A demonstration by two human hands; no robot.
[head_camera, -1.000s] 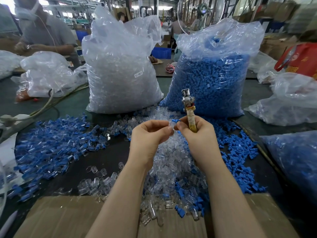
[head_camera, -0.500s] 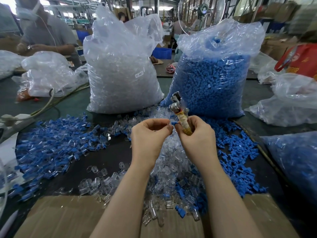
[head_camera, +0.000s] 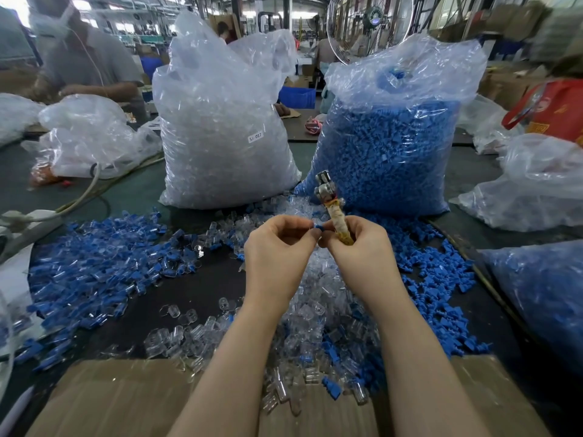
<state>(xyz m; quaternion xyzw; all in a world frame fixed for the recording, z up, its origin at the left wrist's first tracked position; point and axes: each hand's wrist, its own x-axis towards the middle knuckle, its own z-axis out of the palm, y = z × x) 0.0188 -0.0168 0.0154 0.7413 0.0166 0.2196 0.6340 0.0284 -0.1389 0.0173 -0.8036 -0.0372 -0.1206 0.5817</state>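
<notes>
Fitting step, I'd say: left hand (head_camera: 277,247) pinches the blue plug (head_camera: 318,228) (right hand (head_camera: 359,244) grips the tool (head_camera: 335,217), head at twelve o'clock). Next move calls for square alignment.

I get a bright, even feed, window (head_camera: 14,6) blown out top left, glare on the clear bag (head_camera: 220,137), left hand (head_camera: 279,247) and right hand (head_camera: 358,246) sharp, background soft, edges bent by the lens
</notes>
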